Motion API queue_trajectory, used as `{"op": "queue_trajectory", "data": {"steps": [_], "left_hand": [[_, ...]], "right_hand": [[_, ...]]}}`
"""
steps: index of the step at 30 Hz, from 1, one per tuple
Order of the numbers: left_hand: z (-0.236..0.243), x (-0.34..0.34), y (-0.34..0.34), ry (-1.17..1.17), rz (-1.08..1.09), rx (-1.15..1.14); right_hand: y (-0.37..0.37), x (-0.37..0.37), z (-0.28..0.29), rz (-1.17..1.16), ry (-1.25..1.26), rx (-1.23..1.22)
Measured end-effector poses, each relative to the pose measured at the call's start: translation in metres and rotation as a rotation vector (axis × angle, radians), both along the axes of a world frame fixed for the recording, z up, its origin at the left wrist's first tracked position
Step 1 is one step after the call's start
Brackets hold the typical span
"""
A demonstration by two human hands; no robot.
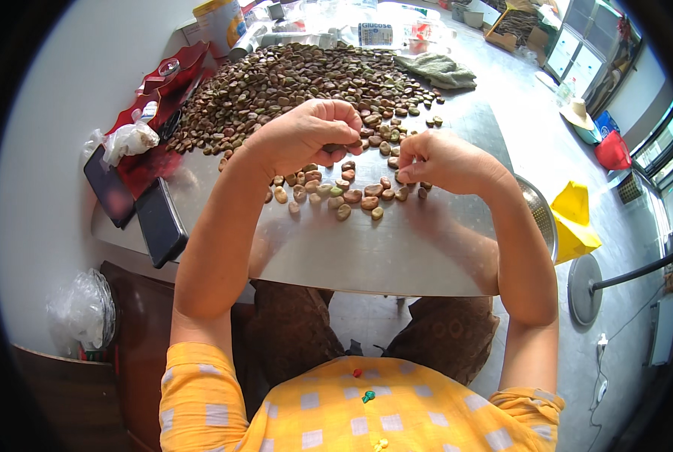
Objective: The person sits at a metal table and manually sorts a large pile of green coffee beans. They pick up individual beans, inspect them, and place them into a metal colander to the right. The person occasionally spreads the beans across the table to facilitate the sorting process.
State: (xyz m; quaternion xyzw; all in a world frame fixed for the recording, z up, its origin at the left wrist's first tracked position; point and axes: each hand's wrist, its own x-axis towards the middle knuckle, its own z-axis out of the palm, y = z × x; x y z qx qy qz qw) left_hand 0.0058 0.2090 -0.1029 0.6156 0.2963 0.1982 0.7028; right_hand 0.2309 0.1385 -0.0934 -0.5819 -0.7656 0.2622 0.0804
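Observation:
My left hand (318,132) is curled just above the steel table (351,264), at the front of a large pile of dried brown beans (291,83), with beans held in and under its fingers. To its right, my right hand (434,162) has its fingers bent and pinched low among loose beans, and what lies between them is hidden. Several separate reddish, tan and greenish beans (372,202) lie scattered on the metal between and in front of both hands.
Two phones (159,222), red trays (163,83) and a crumpled white bag (129,143) line the left. Containers (220,26) and a grey cloth (438,69) sit behind the pile. A perforated metal bowl (536,211), yellow bag (574,222) and stand base (584,290) are right.

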Motion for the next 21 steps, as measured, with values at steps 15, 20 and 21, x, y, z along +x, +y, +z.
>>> {"op": "queue_trajectory", "data": {"steps": [15,20,21], "left_hand": [[-0.008,0.012,-0.011,0.671,0.054,0.763],[-0.004,0.014,-0.016,0.778,0.060,0.780],[-0.005,0.014,-0.016,0.785,0.048,0.822]], "right_hand": [[-0.001,-0.013,-0.018,0.008,-0.036,0.276],[0.000,-0.019,-0.022,0.083,-0.113,0.316],[-0.001,-0.022,-0.020,0.091,-0.118,0.315]]}}
